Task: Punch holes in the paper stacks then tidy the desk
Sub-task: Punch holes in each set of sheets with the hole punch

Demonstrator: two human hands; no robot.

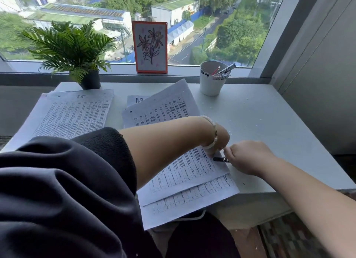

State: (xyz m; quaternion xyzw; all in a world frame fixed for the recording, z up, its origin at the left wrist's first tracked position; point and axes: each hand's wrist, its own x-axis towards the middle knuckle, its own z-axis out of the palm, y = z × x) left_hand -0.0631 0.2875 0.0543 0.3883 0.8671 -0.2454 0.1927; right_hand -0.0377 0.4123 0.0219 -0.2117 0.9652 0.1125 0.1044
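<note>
Paper is lying in the near middle of the desk, a printed stack of table-filled sheets fanned slightly, its lowest sheets hanging over the near edge toward the person's lap. Its right edge is being worked on: a small black clip, possibly a binder clip, though the hands are hiding most of it, is sitting on that edge. The left hand, crossing over from the left with a white bracelet at the wrist, is bearing down on the sheets with curled fingers just beside the clip. The right hand is closing round the clip's right end, fingers bent; whether they are truly pinching it cannot be told from here.

Punching is looking done, judging by the holes showing in the far sheets and the white confetti scattered across the desk to the right; the step in hand seems to be clipping or unclipping this stack as part of tidying. Next, the sheets are needing to be squared before anything else.

Farther off, a second stack is lying at far left, a white cup of pens at far right, a potted fern and a flower card by the window.
</note>
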